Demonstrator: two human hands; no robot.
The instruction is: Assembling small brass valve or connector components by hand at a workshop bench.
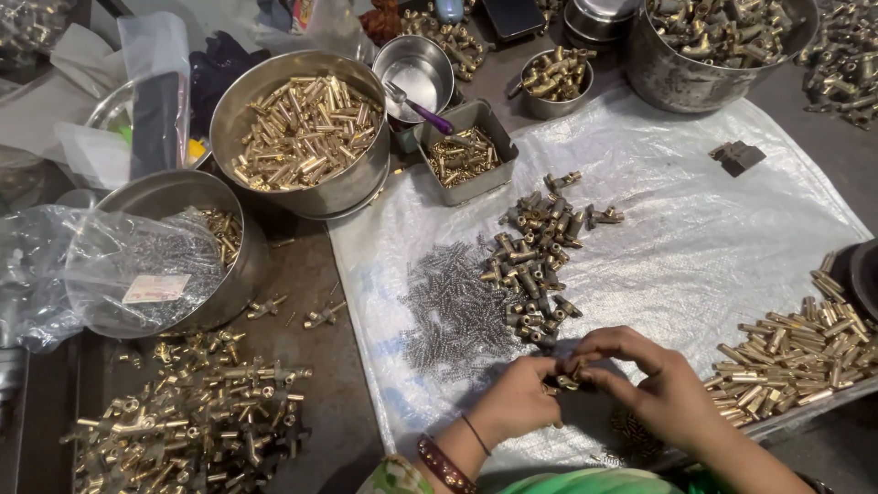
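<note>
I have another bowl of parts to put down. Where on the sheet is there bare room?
The white sheet is bare right of the brass fittings pile, below the small dark block. The spring heap, both hands and the brass tubes crowd the near edge.

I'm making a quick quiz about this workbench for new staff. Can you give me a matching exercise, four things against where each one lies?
Things:
1. small steel springs
2. purple-handled tool
3. square metal tray
4. small brass fitting

Places:
A. in the small steel bowl
B. between the left hand and right hand
C. loose on the white sheet, left of the brass fittings pile
D. right of the big pan of brass tubes

Pairs: 1-C, 2-A, 3-D, 4-B
</note>
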